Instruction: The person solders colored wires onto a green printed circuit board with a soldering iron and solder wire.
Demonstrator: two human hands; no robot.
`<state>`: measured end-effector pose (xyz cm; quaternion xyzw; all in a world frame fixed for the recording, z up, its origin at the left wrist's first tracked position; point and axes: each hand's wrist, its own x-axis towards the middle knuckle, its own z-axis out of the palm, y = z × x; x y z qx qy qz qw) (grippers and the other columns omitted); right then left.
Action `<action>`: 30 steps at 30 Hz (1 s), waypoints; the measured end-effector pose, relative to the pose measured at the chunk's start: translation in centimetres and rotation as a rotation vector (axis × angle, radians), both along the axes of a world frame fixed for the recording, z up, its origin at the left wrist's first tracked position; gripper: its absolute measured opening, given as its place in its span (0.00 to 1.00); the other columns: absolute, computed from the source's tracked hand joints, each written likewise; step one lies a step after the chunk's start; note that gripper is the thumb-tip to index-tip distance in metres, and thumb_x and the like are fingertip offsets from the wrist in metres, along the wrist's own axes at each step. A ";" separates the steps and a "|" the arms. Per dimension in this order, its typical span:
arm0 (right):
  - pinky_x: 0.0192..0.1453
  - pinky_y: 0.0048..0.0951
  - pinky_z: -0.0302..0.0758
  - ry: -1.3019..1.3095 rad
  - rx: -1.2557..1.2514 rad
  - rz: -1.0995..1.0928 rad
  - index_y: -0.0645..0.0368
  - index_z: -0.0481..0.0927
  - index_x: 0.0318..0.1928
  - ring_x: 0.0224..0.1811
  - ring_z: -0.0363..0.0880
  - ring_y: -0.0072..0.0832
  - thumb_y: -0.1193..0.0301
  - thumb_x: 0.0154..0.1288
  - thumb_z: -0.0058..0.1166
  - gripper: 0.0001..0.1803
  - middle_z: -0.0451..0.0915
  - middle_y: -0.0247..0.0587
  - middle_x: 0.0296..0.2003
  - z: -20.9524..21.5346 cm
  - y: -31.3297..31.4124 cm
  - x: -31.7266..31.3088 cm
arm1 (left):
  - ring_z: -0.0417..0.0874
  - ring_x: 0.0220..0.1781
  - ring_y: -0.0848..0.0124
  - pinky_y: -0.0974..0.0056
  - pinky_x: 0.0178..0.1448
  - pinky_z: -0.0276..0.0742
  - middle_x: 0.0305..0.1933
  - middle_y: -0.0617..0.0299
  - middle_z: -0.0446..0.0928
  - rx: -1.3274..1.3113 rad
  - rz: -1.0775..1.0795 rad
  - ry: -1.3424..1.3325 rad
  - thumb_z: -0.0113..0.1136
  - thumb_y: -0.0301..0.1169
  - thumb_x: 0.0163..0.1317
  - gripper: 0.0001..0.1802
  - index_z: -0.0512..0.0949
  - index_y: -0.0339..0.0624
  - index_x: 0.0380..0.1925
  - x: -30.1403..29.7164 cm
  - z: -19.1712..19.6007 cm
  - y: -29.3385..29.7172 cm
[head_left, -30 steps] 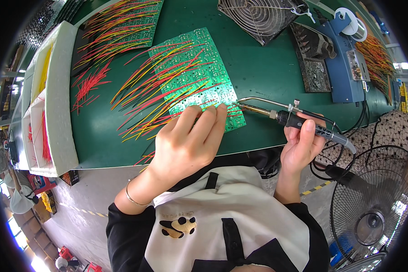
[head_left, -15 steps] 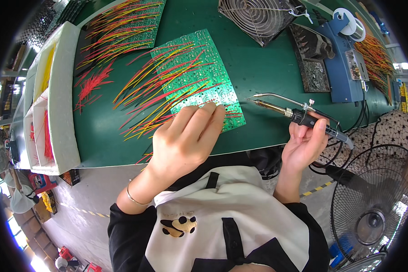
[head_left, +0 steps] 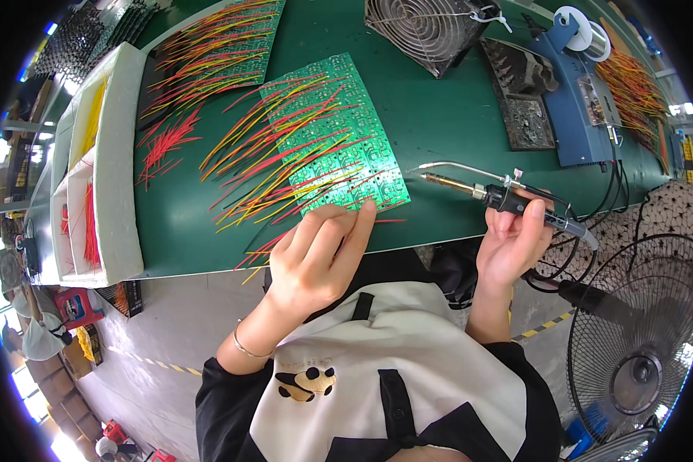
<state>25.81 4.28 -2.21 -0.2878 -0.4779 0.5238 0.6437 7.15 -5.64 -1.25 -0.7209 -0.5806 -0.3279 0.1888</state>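
A green circuit board (head_left: 362, 127) lies tilted on the bench, with rows of red, yellow and black wires (head_left: 273, 142) reaching across it to the left. My left hand (head_left: 319, 254) is closed at the board's near edge, fingers bent over loose wires (head_left: 260, 256). Those wires come out left of the hand, and a red end shows right of the fingertips; the pinch itself is hidden. In my right hand (head_left: 513, 242) is a soldering iron (head_left: 508, 202) with a thin curved metal tube fixed along it. Its tip points left, just off the board's right edge.
Behind is a second wired board (head_left: 242, 46). A white foam box (head_left: 119, 169) with wires stands left, beside a red wire pile (head_left: 169, 142). Far right are a fume fan (head_left: 423, 27), a soldering stand (head_left: 527, 123), a blue solder feeder (head_left: 574, 100) and a floor fan (head_left: 635, 377).
My left hand has drawn back toward me from over the board to its near edge, with red and yellow wires shifting along. My right hand holds the iron in nearly the same place.
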 end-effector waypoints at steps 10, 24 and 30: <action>0.20 0.17 0.61 -0.024 0.034 0.053 0.67 0.71 0.33 0.17 0.61 0.14 0.70 0.62 0.45 0.11 0.68 0.35 0.24 -0.5 -0.6 1.4 | 0.73 0.26 0.73 0.72 0.23 0.69 0.25 0.67 0.69 0.107 -0.009 0.085 0.62 0.21 0.28 0.20 0.82 0.39 0.30 -0.1 -0.6 0.3; 0.20 0.16 0.60 -0.062 0.036 0.023 0.67 0.71 0.32 0.16 0.60 0.14 0.69 0.61 0.46 0.11 0.69 0.35 0.23 -0.6 -0.6 1.2 | 0.73 0.26 0.74 0.73 0.24 0.70 0.25 0.67 0.70 0.075 0.008 0.122 0.59 0.21 0.29 0.19 0.82 0.40 0.29 -0.1 -0.6 0.2; 0.19 0.15 0.59 -0.073 0.030 0.025 0.67 0.71 0.32 0.16 0.60 0.13 0.69 0.60 0.46 0.11 0.69 0.36 0.24 -0.6 -0.6 1.2 | 0.73 0.25 0.73 0.72 0.22 0.69 0.24 0.67 0.69 0.091 0.012 0.105 0.62 0.20 0.28 0.19 0.82 0.40 0.29 -0.1 -0.7 0.3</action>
